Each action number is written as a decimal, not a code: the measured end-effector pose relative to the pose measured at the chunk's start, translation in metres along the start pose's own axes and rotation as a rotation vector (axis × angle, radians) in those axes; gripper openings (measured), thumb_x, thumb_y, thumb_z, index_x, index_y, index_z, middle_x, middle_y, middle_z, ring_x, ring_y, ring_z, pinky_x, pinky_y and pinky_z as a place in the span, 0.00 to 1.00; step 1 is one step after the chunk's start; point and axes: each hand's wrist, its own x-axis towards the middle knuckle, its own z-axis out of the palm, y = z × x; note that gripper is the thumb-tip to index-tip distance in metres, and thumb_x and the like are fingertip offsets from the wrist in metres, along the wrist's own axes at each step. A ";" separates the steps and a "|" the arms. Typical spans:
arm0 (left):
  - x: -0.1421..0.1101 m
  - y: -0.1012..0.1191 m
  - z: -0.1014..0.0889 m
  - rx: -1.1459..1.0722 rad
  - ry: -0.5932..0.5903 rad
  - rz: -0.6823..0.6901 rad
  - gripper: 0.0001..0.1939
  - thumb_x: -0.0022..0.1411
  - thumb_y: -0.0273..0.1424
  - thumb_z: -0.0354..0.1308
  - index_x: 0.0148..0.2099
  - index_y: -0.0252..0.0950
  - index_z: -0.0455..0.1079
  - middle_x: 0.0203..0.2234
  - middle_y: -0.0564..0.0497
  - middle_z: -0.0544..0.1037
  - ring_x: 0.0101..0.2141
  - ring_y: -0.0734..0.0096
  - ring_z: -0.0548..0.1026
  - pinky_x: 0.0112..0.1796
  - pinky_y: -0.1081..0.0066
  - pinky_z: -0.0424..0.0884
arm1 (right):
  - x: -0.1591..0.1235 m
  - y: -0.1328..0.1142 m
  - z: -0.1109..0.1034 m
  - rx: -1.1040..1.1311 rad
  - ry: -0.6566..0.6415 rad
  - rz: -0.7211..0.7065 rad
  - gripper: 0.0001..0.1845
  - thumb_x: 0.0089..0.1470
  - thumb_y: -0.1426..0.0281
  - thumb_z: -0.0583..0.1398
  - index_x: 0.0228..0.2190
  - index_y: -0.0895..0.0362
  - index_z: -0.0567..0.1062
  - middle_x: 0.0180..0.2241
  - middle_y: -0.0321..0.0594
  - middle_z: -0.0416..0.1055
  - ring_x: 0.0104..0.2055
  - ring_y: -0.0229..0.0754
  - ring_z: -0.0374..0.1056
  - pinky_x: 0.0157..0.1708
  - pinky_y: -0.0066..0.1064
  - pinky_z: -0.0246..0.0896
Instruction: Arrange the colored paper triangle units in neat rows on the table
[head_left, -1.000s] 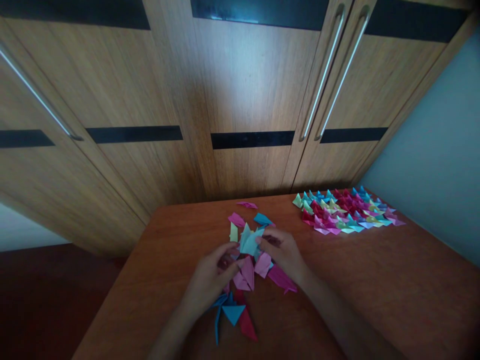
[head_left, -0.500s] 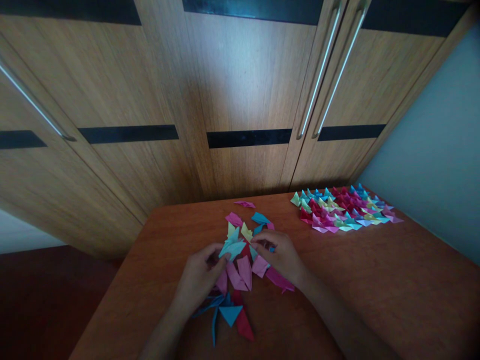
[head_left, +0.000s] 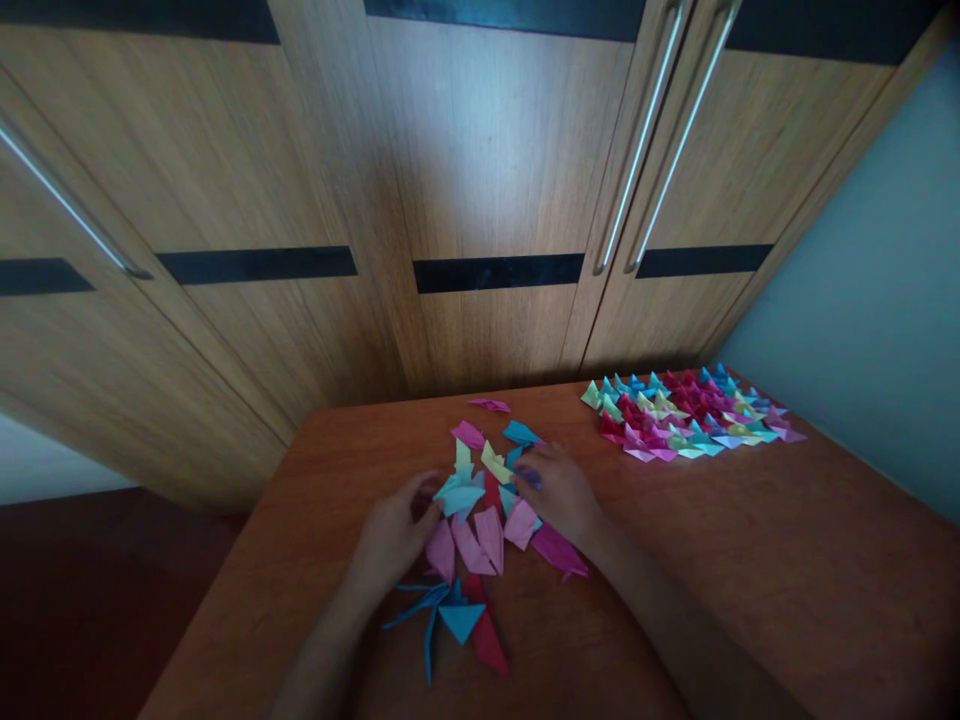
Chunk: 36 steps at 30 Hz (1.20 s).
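Curving thumb and forefinger around a gap, the left hand (head_left: 401,525) meets the aqua folded paper (head_left: 459,494); its grip is unclear. The right hand (head_left: 561,495), palm down, fingers bent, hides its grip over scattered papers mid-desk. Rows of folded papers (head_left: 686,415) fill the desk's (head_left: 645,550) far right corner.

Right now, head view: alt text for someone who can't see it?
The left hand is at a mint folded paper, the right hand over a loose colorful paper pile on a brown table. Closely packed small folded papers sit far right, wooden cabinet doors behind.
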 end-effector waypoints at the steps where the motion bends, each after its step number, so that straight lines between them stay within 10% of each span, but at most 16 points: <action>1: 0.000 -0.001 0.000 0.041 0.034 -0.007 0.21 0.58 0.35 0.54 0.53 0.37 0.69 0.40 0.44 0.80 0.40 0.58 0.77 0.43 0.63 0.70 | 0.001 -0.003 0.003 -0.031 0.004 -0.004 0.05 0.54 0.69 0.60 0.31 0.53 0.77 0.35 0.40 0.73 0.42 0.44 0.66 0.46 0.34 0.58; 12: -0.009 0.015 -0.005 -0.050 0.309 0.134 0.20 0.58 0.37 0.57 0.53 0.39 0.69 0.49 0.45 0.75 0.47 0.58 0.74 0.46 0.61 0.70 | 0.001 -0.013 0.007 0.235 0.111 -0.083 0.05 0.52 0.76 0.59 0.29 0.55 0.74 0.33 0.38 0.73 0.39 0.41 0.67 0.42 0.34 0.60; 20: -0.018 0.032 0.004 -0.560 -0.076 0.072 0.14 0.54 0.32 0.62 0.43 0.35 0.73 0.37 0.47 0.81 0.38 0.64 0.78 0.41 0.67 0.72 | -0.012 -0.040 -0.010 0.490 -0.069 -0.167 0.14 0.53 0.76 0.57 0.42 0.53 0.73 0.34 0.36 0.75 0.36 0.37 0.70 0.38 0.27 0.63; 36: -0.024 0.036 0.010 -0.513 -0.037 0.024 0.10 0.53 0.36 0.64 0.31 0.34 0.74 0.24 0.51 0.79 0.27 0.69 0.75 0.29 0.75 0.69 | -0.019 -0.060 -0.003 0.590 -0.030 -0.016 0.06 0.53 0.72 0.59 0.26 0.55 0.75 0.23 0.33 0.72 0.26 0.34 0.66 0.25 0.23 0.56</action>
